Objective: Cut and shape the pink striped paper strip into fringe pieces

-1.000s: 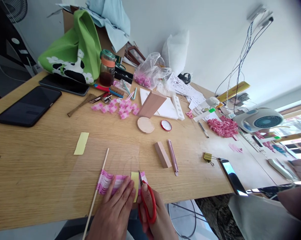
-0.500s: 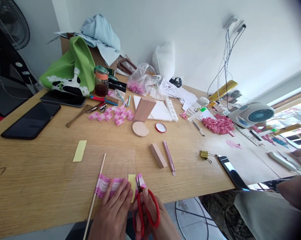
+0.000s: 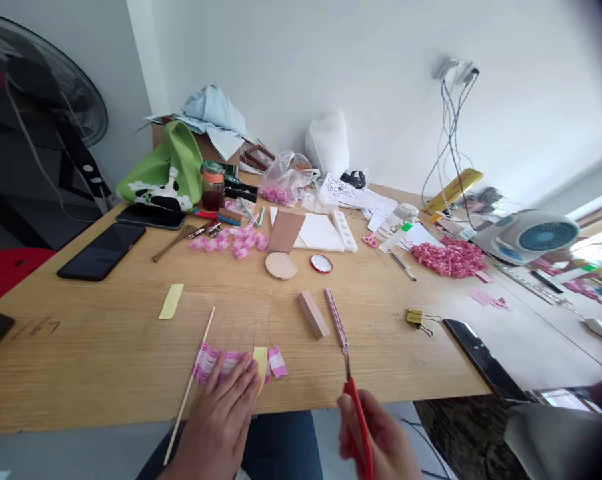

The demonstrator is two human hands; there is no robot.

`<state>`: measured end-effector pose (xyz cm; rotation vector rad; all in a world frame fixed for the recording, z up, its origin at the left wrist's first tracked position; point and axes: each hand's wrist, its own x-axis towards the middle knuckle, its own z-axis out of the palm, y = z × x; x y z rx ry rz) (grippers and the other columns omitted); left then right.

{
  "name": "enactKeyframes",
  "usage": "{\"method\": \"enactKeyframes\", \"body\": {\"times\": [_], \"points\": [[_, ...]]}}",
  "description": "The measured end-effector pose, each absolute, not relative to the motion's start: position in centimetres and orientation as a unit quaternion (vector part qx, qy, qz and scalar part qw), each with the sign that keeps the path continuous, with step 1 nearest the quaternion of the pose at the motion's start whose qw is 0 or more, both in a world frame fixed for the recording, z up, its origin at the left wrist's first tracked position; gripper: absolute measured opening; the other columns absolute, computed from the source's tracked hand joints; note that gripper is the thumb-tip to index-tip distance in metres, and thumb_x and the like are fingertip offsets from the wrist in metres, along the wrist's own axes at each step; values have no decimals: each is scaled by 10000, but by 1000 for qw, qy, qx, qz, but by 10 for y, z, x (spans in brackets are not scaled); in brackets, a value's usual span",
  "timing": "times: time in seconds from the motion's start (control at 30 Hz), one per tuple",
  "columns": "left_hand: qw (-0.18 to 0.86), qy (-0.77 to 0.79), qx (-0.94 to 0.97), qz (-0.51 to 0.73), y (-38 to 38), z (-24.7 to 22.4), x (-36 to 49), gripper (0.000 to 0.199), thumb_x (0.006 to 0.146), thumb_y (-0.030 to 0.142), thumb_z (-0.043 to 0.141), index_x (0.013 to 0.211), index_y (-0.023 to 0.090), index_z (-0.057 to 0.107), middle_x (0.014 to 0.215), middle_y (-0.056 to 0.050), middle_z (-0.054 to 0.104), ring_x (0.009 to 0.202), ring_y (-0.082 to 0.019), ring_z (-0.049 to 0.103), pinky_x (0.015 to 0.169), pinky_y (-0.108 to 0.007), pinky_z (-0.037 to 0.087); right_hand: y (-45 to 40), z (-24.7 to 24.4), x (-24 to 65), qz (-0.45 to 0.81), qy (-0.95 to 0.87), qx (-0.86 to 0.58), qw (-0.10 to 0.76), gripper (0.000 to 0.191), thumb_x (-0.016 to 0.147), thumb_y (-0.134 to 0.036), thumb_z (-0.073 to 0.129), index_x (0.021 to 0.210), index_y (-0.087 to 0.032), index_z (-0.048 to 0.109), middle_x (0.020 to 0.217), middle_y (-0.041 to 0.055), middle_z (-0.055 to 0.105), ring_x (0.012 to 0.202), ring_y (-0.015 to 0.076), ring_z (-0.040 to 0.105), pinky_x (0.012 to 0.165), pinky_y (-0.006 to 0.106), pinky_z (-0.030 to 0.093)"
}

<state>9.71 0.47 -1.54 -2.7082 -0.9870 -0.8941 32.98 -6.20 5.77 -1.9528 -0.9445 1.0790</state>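
One left hand (image 3: pixel 215 420), one right hand (image 3: pixel 375 437), one pair of scissors (image 3: pixel 359 427), two yellow slips (image 3: pixel 171 301), probably three phones (image 3: pixel 101 251)

A slim pink tool (image 3: pixel 337 321) blocks the red scissors (image 3: pixel 357 417).

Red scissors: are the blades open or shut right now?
Shut, it appears: the red-handled scissors in the right hand show a single narrow steel tip with no gap, though the frame is slightly blurred.

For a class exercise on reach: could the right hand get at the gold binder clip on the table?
Probably yes: nothing lies between the right hand and the binder clip, though its red scissors would need setting down first.
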Motion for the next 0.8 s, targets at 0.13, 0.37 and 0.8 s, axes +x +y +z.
{"method": "enactKeyframes", "body": {"times": [0.13,0.37,0.8], "points": [[65,-352,-886,-293,3,-15,100,424,878,106,508,1301,119,538,1317,-76,606,1313,-174,471,1218,-396,112,-45,56,394,179,-426,-884,79,406,806,-640,452,742,-256,568,739,76,702,744,282,662,636,334,445],[24,-382,-878,-289,0,-10,104,351,900,127,489,1234,160,593,1264,-73,644,1239,-208,553,1134,-460,353,-10,49,441,52,-467,-881,-58,479,928,-481,311,929,-145,651,989,204,662,899,311,672,754,373,476],[17,-423,-863,-275,10,2,95,327,908,125,478,1177,208,644,1207,-65,675,1253,-244,535,1112,-529,343,-46,6,375,161,-509,-755,380,466,809,-638,502,959,-220,641,797,73,685,677,236,638,596,329,474]]}}
